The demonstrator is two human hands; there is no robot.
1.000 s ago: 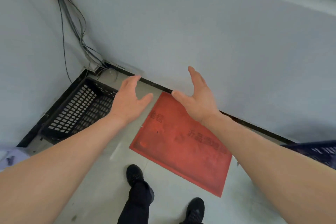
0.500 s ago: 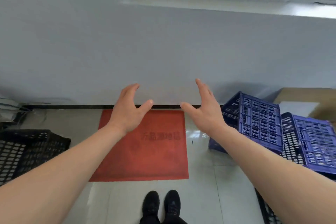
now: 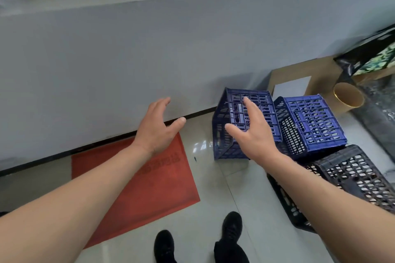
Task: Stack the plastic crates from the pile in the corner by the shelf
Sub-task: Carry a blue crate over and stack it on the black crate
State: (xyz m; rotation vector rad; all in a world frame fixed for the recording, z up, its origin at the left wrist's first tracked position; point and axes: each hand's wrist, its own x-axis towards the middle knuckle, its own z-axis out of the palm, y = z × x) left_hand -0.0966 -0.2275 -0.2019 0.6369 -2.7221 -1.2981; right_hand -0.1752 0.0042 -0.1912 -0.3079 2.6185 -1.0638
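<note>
A pile of plastic crates lies on the floor at the right. A dark blue crate (image 3: 226, 126) is tipped on its side against the wall. A brighter blue crate (image 3: 314, 124) leans beside it, resting partly on a black crate (image 3: 352, 177) nearer to me. My right hand (image 3: 252, 132) hovers open in front of the dark blue crate, fingers spread, holding nothing. My left hand (image 3: 158, 128) is open too, raised to the left of that crate, over the wall's base.
A red mat (image 3: 136, 188) lies on the tiled floor by the grey wall (image 3: 128, 60). A cardboard box (image 3: 299, 79) with a white label, a brown cylinder (image 3: 346, 98) and a dark patterned bag (image 3: 372, 57) stand behind the crates. My black shoes (image 3: 232, 226) are at the bottom.
The view has swung right, away from the black crate in the left corner. The blue and black pile is now central-right, and both open hands have moved toward it.
</note>
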